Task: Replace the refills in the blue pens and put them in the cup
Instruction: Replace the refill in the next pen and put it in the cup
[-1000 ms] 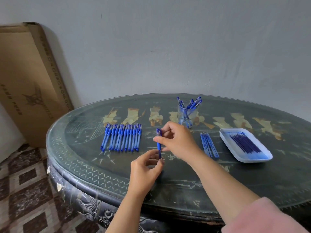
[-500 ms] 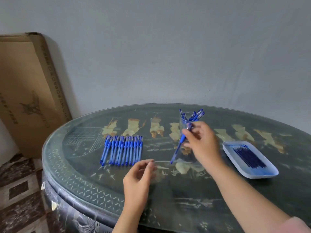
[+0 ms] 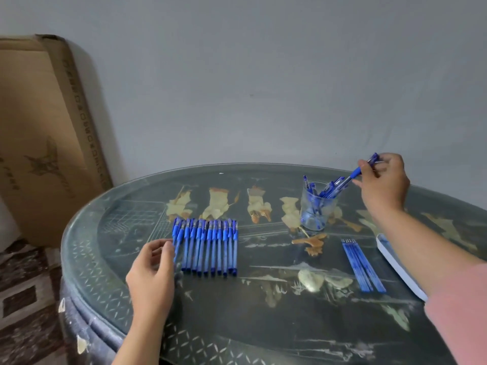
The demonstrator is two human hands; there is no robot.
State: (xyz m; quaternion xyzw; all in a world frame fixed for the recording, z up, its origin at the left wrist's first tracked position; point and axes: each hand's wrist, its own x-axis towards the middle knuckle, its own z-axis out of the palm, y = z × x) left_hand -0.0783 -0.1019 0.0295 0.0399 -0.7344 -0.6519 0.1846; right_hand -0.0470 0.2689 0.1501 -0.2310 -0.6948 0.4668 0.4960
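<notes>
Pinching one pen (image 3: 355,173) at one cup (image 3: 310,216), right hand (image 3: 384,183); left hand (image 3: 151,270) loosely curled beside about twelve pens (image 3: 208,246)

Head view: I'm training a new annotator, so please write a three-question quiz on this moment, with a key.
1. True or false: the right hand pinches a blue pen whose lower end points into the cup.
2. Where is the left hand? A. at the cup. B. at the left end of the pen row. C. on the right hand.
3. Fill in: the loose refills lie beside a white ____.

Key: 1 true; 2 B; 3 tray.
</notes>
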